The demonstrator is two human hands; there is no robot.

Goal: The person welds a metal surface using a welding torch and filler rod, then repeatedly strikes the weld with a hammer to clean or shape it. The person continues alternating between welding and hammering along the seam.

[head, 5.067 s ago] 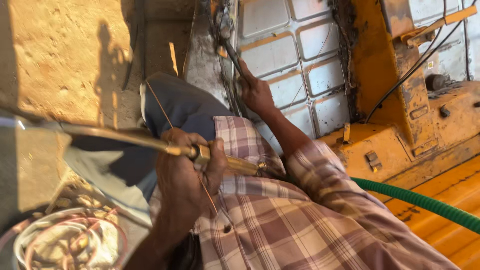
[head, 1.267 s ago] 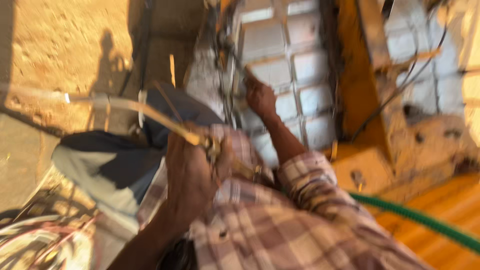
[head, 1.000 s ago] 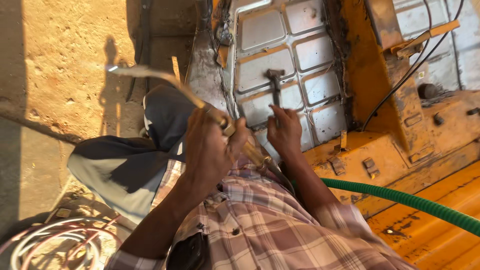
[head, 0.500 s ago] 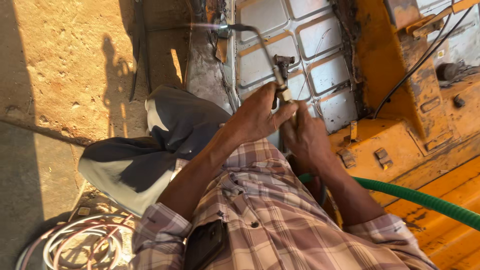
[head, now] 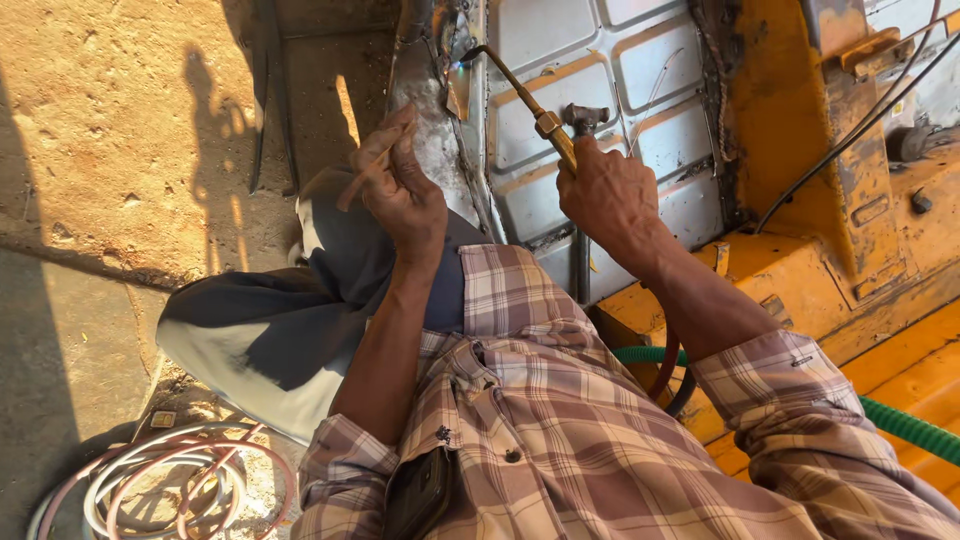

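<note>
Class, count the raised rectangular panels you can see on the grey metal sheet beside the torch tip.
5 at least: two along the top edge, two mid-row, one lower left by the right hand; others may be hidden.

Your torch (head: 530, 105) reads brass-gold, tip darker, with a small blue-green glow at the end. Rod (head: 372, 165) in your left hand (head: 405, 195) is tan-copper. Panel (head: 590, 90) ahead: grey-white, ribbed in rectangles, rust-orange streaks along the seams. Frame (head: 790, 130) beside it is yellow-orange, scuffed dark. Your shirt (head: 600, 430) is plaid, faded mauve and cream with brown lines. Trousers (head: 290, 320) dark navy, pale grey patch lower down. Hose (head: 900, 425) by your right sleeve is green. Coiled hoses (head: 170, 475) pink-red and white. Ground (head: 110, 130) sandy tan, grey in shade.
</note>
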